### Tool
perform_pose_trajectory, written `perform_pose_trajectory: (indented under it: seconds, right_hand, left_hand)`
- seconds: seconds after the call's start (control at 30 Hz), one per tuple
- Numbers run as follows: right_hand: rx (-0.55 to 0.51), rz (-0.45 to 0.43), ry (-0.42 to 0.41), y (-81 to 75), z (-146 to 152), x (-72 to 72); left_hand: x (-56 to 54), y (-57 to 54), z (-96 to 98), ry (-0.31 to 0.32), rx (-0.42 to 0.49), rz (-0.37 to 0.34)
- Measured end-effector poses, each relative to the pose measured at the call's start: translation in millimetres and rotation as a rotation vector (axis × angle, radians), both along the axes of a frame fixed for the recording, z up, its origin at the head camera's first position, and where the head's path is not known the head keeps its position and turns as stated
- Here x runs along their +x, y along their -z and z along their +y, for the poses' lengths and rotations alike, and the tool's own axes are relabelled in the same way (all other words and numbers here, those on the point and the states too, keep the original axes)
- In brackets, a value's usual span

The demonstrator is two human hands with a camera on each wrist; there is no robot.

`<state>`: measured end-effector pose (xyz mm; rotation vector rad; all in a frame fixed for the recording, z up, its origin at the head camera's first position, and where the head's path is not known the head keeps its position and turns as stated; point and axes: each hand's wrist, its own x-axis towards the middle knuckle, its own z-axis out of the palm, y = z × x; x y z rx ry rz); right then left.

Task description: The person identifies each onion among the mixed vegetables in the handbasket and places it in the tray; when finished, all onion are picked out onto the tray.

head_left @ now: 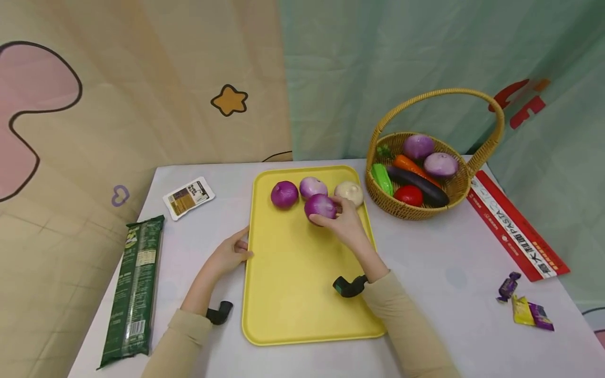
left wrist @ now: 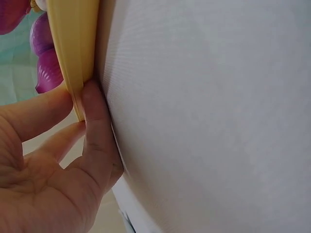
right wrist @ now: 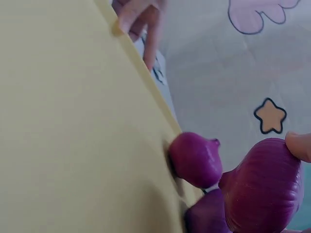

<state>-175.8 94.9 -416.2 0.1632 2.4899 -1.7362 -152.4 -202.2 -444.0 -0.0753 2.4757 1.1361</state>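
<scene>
Here, right fingers [head_left: 326, 222] pinch an onion [head_left: 319, 206] over the tray [head_left: 293, 294], left fingers [left wrist: 95, 109] its edge [left wrist: 73, 53].

The fingers [left wrist: 97, 121] of the left hand [left wrist: 53, 182] pinch the edge of a yellow tray [left wrist: 73, 39], seen nearly side-on. Past it at upper left, a deep purple onion [left wrist: 48, 73] shows just beside a paler onion [left wrist: 41, 36], teal cloth [left wrist: 14, 73] behind. A white tabletop [left wrist: 204, 116] fills most of the right side.
</scene>
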Motion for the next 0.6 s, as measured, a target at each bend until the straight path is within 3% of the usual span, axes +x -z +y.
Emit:
perform_pose_trajectory:
  seconds: [0.17, 0.33, 0.6]
  right_hand:
    - [0.063, -0.019, -0.105, 16.3, -29, 0.2]
    - [0.120, 0.014, -0.151, 28.4, -41, -2.2]
    - [0.122, 0.035, -0.246, 35.1, -51, -2.7]
  left_hand:
    - [-0.4, 2.0, 0.9, -0.008, 0.005, 0.011]
    - [-0.7, 3.3, 3.3, -0.001, 0.031, 0.010]
    - [1.6, -1.8, 2.3, -0.028, 0.021, -0.016]
